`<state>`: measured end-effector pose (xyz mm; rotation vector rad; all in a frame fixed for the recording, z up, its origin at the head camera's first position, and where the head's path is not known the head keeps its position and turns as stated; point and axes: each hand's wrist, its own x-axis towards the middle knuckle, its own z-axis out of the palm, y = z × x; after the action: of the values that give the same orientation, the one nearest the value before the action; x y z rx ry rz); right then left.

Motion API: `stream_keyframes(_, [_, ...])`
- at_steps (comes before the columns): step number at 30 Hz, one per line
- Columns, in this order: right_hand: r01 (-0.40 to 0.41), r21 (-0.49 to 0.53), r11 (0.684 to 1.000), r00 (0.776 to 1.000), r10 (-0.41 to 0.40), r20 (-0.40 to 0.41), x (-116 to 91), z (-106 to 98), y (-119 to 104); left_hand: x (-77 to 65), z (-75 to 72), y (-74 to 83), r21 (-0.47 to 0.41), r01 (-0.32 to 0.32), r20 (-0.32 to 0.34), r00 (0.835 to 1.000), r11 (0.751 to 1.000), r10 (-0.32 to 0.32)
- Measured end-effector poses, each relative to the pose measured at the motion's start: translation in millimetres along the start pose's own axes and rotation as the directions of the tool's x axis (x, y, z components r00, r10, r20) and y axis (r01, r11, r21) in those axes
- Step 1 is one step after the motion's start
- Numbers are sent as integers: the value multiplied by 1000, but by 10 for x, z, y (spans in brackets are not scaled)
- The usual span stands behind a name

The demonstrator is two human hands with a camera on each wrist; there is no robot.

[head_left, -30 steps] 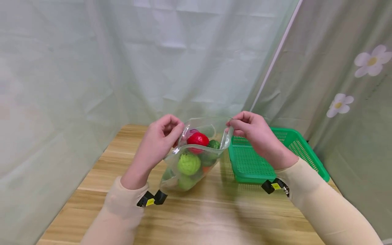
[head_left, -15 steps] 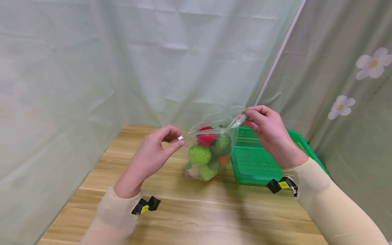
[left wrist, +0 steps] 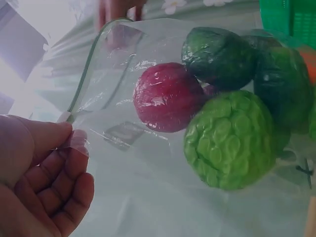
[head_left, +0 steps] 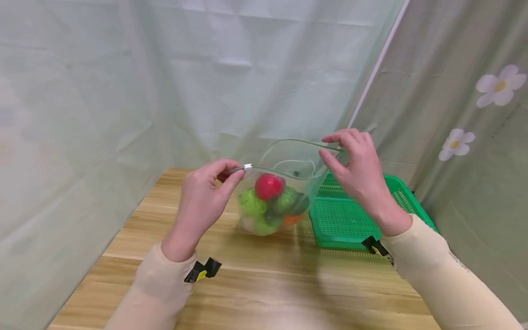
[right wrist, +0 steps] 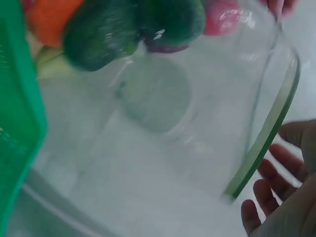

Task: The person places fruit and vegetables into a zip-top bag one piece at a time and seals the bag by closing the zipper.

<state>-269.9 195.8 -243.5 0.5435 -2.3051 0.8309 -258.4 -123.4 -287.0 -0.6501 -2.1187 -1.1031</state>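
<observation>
A clear slider zip bag (head_left: 315, 183) full of fruit and vegetable shapes hangs above the wooden table. Inside show a red round one (head_left: 269, 186), a bumpy light-green one (left wrist: 231, 140), dark-green ones (left wrist: 219, 58) and an orange piece (head_left: 293, 219). My left hand (head_left: 205, 201) pinches the left top corner of the bag, right by the white slider (head_left: 248, 167). At the right top corner, my right hand (head_left: 358, 172) has thumb and fingers spread apart. In the right wrist view those fingers (right wrist: 282, 185) lie beside the green zip strip (right wrist: 269, 131). The bag's mouth gapes.
A green plastic basket (head_left: 344, 240) stands on the table (head_left: 264, 284) to the right, behind the right forearm. Pale curtains (head_left: 264, 68) hang close behind the table, and a flowered curtain (head_left: 466, 192) is on the right.
The bag has swung and its mouth has spread wider. My left hand has kept its pinch and risen since half a second ago; the right hand has loosened its pinch on the other corner.
</observation>
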Motion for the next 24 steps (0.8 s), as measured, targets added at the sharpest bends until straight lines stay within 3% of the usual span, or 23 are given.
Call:
stream_keyframes(2, [187, -48, 981, 982, -187, 2, 10, 72, -112, 28, 22, 46, 6, -24, 2, 1000, 1000, 24])
stream_keyframes(4, [329, -57, 943, 944, -328, 37, 19, 144, -235, 52, 51, 86, 8, -41, 13, 999, 999, 40])
stream_keyframes(7, [449, -30, 893, 890, -444, 99, 39, 237, -402, 75, 90, 129, 6, -52, 33, 998, 999, 52])
stream_keyframes(10, [499, -19, 867, 861, -492, 130, 68, 310, -517, 81, 114, 150, 6, -59, 46, 997, 998, 58])
stream_keyframes(13, [522, -41, 852, 848, -513, 135, 95, 375, -578, 72, 118, 171, 5, -76, 53, 996, 997, 75])
stream_keyframes(24, [529, -89, 844, 846, -517, 132, 87, 431, -564, 41, 116, 212, -25, -109, 62, 992, 994, 111])
